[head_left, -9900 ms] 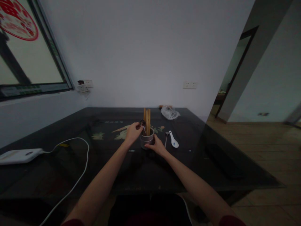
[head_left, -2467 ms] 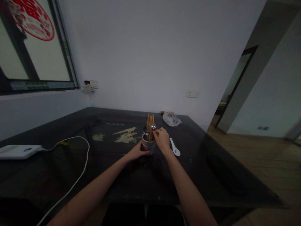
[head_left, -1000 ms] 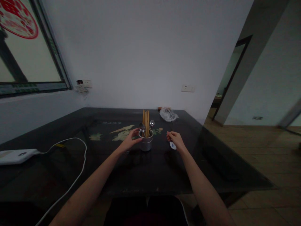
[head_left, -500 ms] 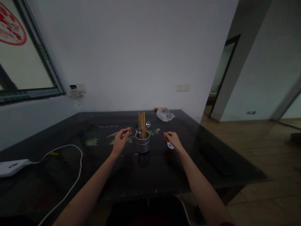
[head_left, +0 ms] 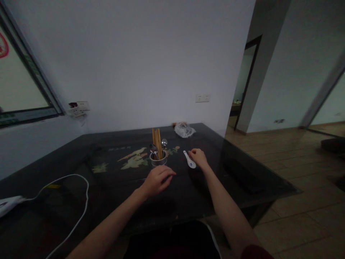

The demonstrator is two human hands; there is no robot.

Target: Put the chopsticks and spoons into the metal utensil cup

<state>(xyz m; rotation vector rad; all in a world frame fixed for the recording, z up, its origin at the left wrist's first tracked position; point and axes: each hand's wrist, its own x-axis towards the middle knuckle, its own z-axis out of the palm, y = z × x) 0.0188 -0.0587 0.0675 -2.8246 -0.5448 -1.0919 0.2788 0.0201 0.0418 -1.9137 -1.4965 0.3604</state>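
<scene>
A metal cup (head_left: pixel 158 162) holds several wooden chopsticks (head_left: pixel 156 143) and metal spoons (head_left: pixel 164 143) standing up. My left hand (head_left: pixel 159 180) is just in front of it, palm down, its fingers stretched to the right with nothing in them. The hand hides the cup's lower part. To the right, a white soup spoon (head_left: pixel 191 163) with a blue mark on its bowl lies on the table, its handle slanting away to the left. Close beside it on the right is my right hand (head_left: pixel 198 157), fingers loosely bent near the handle and apparently holding nothing.
The dark glossy table (head_left: pixel 107 201) has a flower picture (head_left: pixel 134 160) on its top. A crumpled clear plastic bag (head_left: pixel 184 130) lies at the far edge by the wall. A white device (head_left: pixel 10 205) with a white cable (head_left: pixel 86 194) is at the left.
My left hand has moved from the cup's left side to in front of it. My right hand has shifted right, off the soup spoon's handle, which now shows. The view has turned slightly right.
</scene>
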